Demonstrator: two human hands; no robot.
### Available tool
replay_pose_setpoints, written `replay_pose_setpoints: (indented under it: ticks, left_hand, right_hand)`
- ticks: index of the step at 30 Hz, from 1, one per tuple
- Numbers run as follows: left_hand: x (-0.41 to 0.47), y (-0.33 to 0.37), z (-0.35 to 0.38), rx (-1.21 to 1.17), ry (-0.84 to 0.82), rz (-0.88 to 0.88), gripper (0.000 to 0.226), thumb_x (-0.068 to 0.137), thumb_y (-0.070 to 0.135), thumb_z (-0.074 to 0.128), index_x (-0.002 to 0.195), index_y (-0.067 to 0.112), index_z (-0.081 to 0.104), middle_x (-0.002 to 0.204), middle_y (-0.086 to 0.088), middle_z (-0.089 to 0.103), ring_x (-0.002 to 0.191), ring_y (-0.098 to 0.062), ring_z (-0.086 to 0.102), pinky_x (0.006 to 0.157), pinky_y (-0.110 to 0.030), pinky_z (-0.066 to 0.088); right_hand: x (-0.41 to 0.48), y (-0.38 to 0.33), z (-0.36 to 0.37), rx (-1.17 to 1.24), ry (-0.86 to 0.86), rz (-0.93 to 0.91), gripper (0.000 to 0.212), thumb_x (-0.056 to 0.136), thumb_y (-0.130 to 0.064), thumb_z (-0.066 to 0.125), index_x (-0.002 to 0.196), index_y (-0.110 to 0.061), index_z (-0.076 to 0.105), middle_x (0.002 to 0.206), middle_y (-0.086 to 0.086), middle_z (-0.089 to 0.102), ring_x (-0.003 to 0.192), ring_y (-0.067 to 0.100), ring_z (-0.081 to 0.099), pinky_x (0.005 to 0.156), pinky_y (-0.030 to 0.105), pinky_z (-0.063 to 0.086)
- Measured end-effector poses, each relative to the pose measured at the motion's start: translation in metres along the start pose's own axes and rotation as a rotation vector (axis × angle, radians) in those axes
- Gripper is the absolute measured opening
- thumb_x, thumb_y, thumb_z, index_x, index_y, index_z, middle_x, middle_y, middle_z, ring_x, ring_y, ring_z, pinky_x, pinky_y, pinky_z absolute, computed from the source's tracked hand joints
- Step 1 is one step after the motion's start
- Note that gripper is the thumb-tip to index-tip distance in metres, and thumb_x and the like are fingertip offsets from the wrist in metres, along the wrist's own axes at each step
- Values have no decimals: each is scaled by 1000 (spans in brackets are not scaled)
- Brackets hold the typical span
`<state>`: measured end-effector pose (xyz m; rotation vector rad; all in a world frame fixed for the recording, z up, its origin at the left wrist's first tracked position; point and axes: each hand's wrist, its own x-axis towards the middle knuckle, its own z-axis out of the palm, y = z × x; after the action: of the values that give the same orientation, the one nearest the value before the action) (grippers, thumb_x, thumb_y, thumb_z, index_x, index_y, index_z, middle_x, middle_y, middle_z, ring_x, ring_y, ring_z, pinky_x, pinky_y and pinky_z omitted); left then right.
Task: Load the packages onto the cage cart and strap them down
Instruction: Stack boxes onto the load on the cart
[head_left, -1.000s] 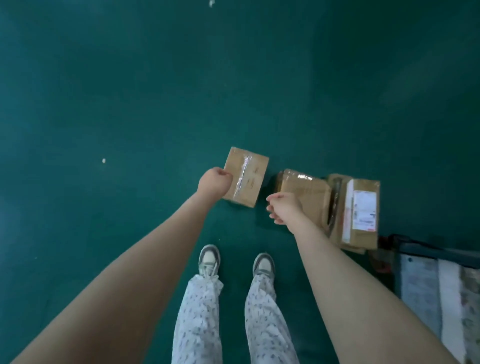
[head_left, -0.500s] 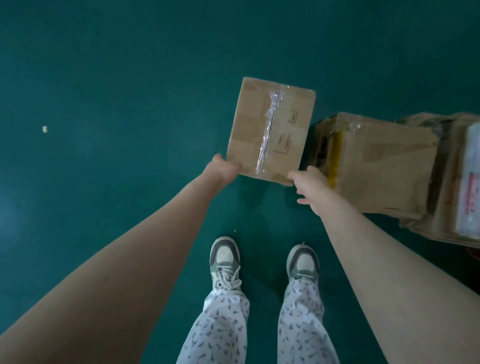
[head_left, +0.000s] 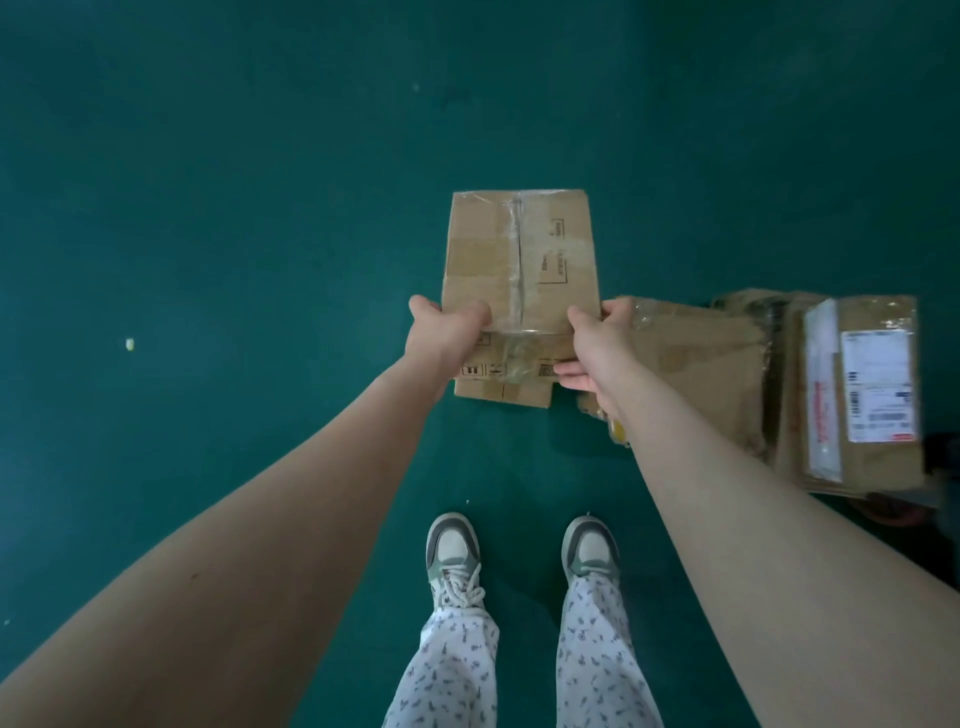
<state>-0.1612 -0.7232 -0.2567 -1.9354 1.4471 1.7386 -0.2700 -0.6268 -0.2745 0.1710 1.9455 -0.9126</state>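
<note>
Brown taped cardboard box hangs over the dark green floor, ahead of two grey-and-white sneakers; the grip of the left hand curls round its near left corner, that of the right hand round its near right corner; two more brown cardboard parcels lie on the floor just right of it.

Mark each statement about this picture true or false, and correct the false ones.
1. The left hand and the right hand both grip the taped cardboard box. True.
2. The labelled box lies to the person's left. False: it lies to their right.
3. The floor is dark green. True.
4. The person is barefoot. False: they wear laced sneakers.
</note>
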Motion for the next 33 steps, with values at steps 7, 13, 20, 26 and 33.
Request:
replay_pose_setpoints:
  ticks: [7,13,20,26,33]
  left_hand:
    - [-101,86,-22,3,-36,152,30,88,27,52,109,15,33,85,0,45,81,-22,49,74,-33,44]
    - [-206,134,-23,55,-81,287,28,87,23,51,107,14,33,87,-2,46,76,-18,46,64,-29,40]
    - [-330,146,0,156,-197,486,30,91,21,53,109,15,30,83,4,45,69,-9,44,56,-23,37]
    - [-414,121,30,263,-314,565,30,89,20,54,107,13,31,83,4,43,73,-11,44,62,-27,38]
    - [-489,86,101,537,-528,683,35,85,22,58,108,14,32,97,-2,49,92,-20,51,81,-34,46]
  right_hand:
    - [-90,-78,-54,75,68,-62,31,101,-25,37,130,-19,26,93,2,47,102,34,62,81,40,54]
    - [-182,-115,-115,144,159,-76,31,101,-25,38,129,-20,25,98,8,54,101,33,62,84,43,54]
    - [-285,-103,-182,351,337,-77,37,99,-22,40,132,-16,23,96,5,52,82,24,55,92,47,52]
    - [-354,-52,-231,479,499,-48,34,96,-21,41,126,-14,26,118,11,51,93,28,57,83,44,54]
    - [-414,36,-300,705,698,35,38,95,-30,47,123,-15,27,124,17,49,103,36,57,83,44,54]
